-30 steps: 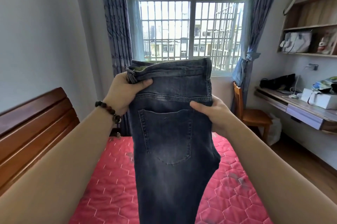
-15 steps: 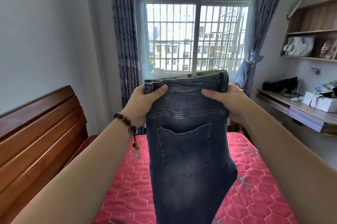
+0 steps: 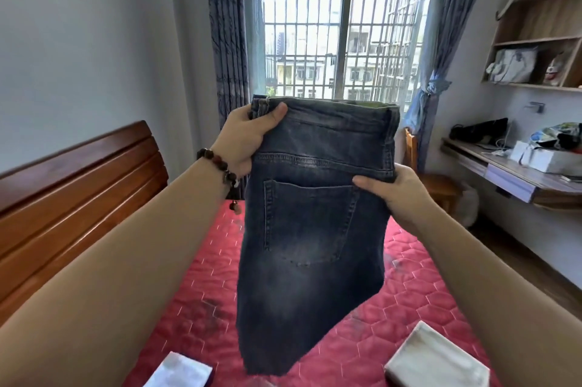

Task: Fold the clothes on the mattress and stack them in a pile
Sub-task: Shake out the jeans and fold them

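Hands left (image 3: 244, 138) and right (image 3: 395, 188) gripping faded denim jeans (image 3: 311, 229), above quilted red mattress (image 3: 419, 298), pale folded garment (image 3: 436, 361), perhaps cotton

At my 12 o'clock, a tall barred window (image 3: 343, 40) with grey-blue patterned curtains (image 3: 225, 40) either side. At 9 o'clock I note a reddish-brown slatted wooden headboard (image 3: 75, 194). At 3 o'clock, a wall-mounted wooden desk (image 3: 516, 178) carrying a white box (image 3: 554, 161); above it, open wooden shelves (image 3: 541, 37). A small wooden chair (image 3: 431, 178) stands just left of the desk, under the window.
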`<state>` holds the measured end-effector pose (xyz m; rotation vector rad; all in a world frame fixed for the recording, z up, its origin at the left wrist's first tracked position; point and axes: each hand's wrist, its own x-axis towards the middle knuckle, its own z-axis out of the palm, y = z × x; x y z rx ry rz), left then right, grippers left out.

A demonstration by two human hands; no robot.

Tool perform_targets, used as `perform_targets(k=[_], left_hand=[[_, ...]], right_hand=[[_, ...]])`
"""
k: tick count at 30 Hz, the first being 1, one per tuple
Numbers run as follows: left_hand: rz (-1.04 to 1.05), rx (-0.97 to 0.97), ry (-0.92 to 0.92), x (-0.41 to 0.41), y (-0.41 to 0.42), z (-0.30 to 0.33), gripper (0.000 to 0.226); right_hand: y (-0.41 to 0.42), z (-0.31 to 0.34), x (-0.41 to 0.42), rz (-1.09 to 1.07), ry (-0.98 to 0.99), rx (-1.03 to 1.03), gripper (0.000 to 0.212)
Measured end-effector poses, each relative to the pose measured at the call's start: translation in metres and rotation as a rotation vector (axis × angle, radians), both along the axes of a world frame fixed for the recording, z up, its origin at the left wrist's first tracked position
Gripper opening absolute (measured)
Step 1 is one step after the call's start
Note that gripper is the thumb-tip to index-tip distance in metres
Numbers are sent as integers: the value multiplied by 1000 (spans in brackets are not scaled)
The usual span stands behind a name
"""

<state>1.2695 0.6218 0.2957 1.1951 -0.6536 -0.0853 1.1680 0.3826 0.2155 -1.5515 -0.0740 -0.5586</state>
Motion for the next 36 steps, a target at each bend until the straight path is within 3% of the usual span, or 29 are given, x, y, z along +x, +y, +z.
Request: perform_targets(k=[2, 6, 12, 16, 20, 28, 36], left_hand=[[-15, -6, -17, -28, 4, 5, 19], [12, -15, -15, -63, 15, 16, 17], [42, 45, 44, -71, 18, -3, 33], [34, 70, 163, -55, 5, -57, 10], [92, 156, 182, -22, -11, -123, 2], [264, 451, 42, 91, -49, -271, 9], [513, 607, -16, 246, -106, -426, 35]], right_hand=[[3, -3, -30, 15, -45, 32, 36], [10, -8, -72, 119, 58, 30, 55], [7, 3, -91, 232, 105, 45, 44], [8, -6, -71, 118, 69, 131, 31], [-3, -64, -37, 24, 156, 89, 17], [-43, -207, 81, -119, 366, -107, 22], [-72, -345, 232, -341, 437, -199, 12]])
